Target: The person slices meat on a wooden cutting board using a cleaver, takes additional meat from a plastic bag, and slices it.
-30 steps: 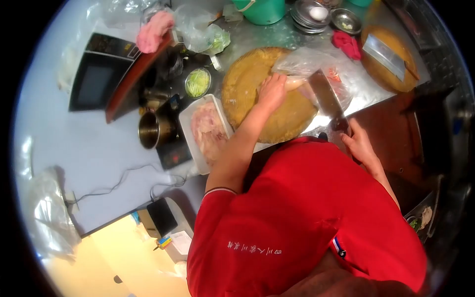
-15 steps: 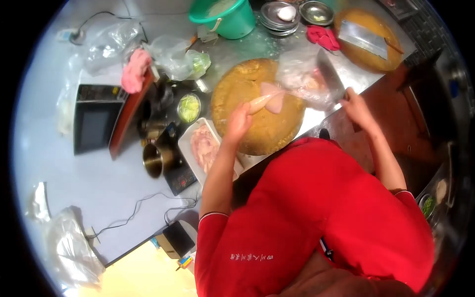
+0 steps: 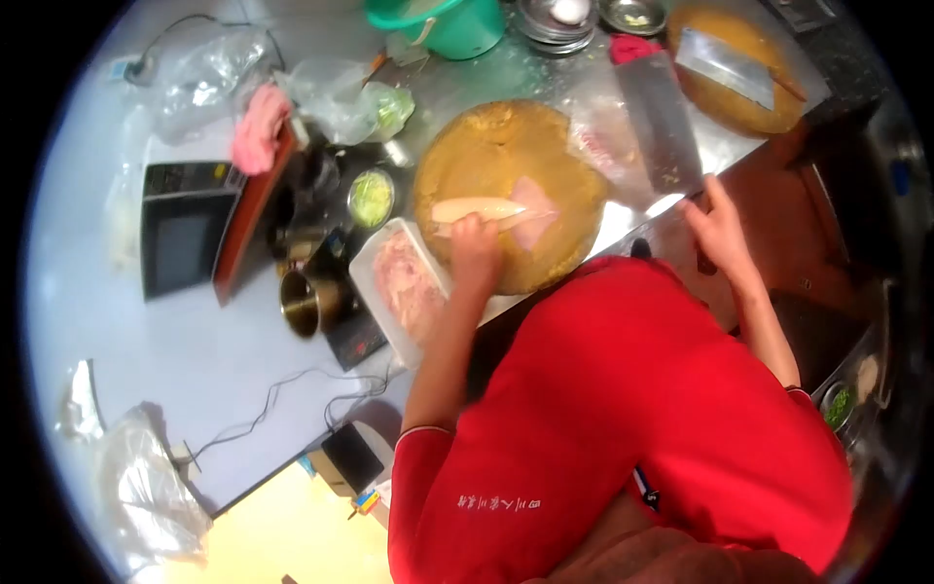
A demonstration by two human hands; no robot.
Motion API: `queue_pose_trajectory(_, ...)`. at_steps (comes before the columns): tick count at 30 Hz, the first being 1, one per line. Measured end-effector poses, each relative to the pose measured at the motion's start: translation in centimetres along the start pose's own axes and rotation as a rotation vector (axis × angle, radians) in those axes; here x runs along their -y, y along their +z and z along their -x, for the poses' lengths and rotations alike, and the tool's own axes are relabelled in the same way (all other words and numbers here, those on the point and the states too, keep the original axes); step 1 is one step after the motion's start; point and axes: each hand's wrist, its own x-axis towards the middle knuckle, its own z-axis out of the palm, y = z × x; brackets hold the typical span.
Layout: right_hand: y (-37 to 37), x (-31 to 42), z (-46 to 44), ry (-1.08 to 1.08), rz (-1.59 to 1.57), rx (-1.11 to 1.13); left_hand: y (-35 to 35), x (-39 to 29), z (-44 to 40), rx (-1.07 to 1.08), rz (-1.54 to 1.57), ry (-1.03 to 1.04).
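A pale squid body (image 3: 482, 209) with a pinkish fin lies across the round wooden chopping board (image 3: 496, 146). My left hand (image 3: 477, 248) is closed at the near edge of the squid, fingers bent onto it. My right hand (image 3: 718, 234) grips a broad cleaver (image 3: 662, 127) by its handle, which the fingers mostly hide. The blade is off to the right of the board, over a clear plastic bag (image 3: 603, 136) with pinkish contents. Left of the board stands a white tray (image 3: 365, 263) with pale pink pieces of meat or seafood.
A second round board (image 3: 700, 29) at the back right carries another cleaver (image 3: 725, 70). Metal plates (image 3: 559, 44), a red cloth (image 3: 632, 49) and a green bucket (image 3: 467, 34) stand behind. A bowl of shredded greens (image 3: 371, 200) and a metal pot (image 3: 306, 302) are on the left.
The squid has gone from hanging in my left hand to lying flatter on the board. My right hand has moved slightly down and right, and the cleaver's broad side now faces up.
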Motion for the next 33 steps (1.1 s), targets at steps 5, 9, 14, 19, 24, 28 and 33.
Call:
queue_pose_trajectory(5, 3.7, -0.9, -1.6, -0.004, 0.171, 0.507, 1.9, -3.0, -0.7, -0.042, 0.153, -0.015)
queue_pose_trajectory(9, 6.0, -0.5, -2.3, 0.087, 0.095, 0.609, 2.5, -3.0, -0.7, -0.128, 0.178, 0.049)
queue_pose_trajectory(14, 6.2, -2.4, -4.2, 0.253, 0.022, 0.700, 0.7, -4.2, -0.7, 0.107, 0.321, -0.011)
queue_pose_trajectory(19, 6.1, -3.5, -3.7, 0.356, -0.100, 0.701, 1.8, -4.7, -0.6, 0.090, 0.331, -0.076)
queue_pose_trajectory(24, 5.4, -6.1, -2.9, 0.484, -0.173, 0.681, 1.6, -4.6, -1.4, 0.139, 0.241, -0.045)
queue_pose_trajectory(28, 3.9, -7.1, -1.4, 0.515, -0.169, 0.680, 1.5, -4.3, -1.3, 0.143, 0.260, -0.017)
queue_pose_trajectory(33, 6.9, -7.0, -1.1, 0.540, -0.202, 0.620, 1.5, -4.2, -1.3, 0.160, 0.307, -0.011)
